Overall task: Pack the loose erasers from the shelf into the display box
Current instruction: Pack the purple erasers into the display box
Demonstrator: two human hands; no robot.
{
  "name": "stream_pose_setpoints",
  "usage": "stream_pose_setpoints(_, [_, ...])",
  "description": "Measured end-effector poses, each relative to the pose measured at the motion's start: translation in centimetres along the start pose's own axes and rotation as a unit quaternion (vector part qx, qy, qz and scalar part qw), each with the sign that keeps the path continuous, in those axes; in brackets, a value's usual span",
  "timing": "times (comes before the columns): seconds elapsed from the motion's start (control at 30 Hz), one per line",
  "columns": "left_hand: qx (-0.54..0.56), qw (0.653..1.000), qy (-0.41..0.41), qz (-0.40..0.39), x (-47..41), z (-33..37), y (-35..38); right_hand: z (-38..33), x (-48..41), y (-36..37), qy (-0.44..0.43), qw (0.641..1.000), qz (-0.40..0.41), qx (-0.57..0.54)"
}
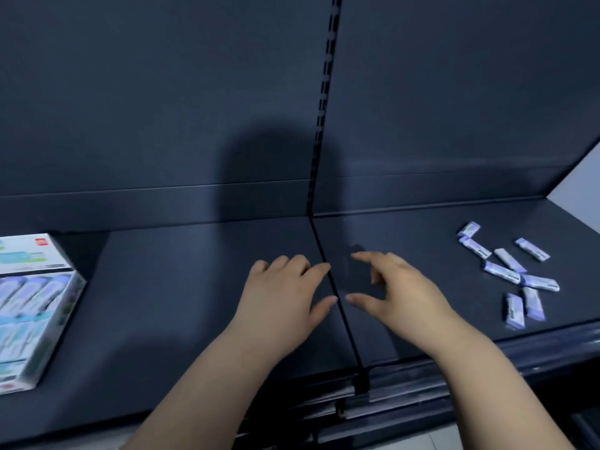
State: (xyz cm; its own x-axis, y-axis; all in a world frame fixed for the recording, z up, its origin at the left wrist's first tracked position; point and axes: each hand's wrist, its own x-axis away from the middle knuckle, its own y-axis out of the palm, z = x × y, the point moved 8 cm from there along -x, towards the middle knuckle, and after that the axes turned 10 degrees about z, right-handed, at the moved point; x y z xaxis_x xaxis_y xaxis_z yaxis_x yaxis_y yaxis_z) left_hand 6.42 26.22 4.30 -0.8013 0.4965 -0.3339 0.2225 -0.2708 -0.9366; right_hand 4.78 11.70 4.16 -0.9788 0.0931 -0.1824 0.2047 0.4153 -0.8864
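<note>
Both hands are hovering over the dark shelf [194, 287] at its centre seam, holding nothing. The left hand [279, 297] is spreading its fingers [319, 271] loosely; the right hand [402, 297] is curling its fingers [367, 256] open, thumb apart. The loose erasers [509, 271] are lying scattered to the right of the seam, well apart from both hands. The display box [35, 319] is sitting far left of the seam, partly filled. The erasers are looking small, light and wrapped in slick sleeves, so pinching each across its long sides should be holding best.

No print on the display box [35, 306] or erasers [506, 271] is legible.
</note>
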Motion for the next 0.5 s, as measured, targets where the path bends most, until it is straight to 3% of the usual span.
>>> stream_pose_setpoints(0.27, [-0.056, 0.995, 0.028, -0.075, -1.2, 0.0, 2.0, 0.0, -0.3, -0.4, 0.006, 0.991, -0.008, 0.133])
stream_pose_setpoints(0.5, [-0.040, 0.996, 0.027, -0.069, -2.1, 0.9, 3.7, 2.8, -0.6, -0.1, 0.026, 0.986, 0.009, 0.163])
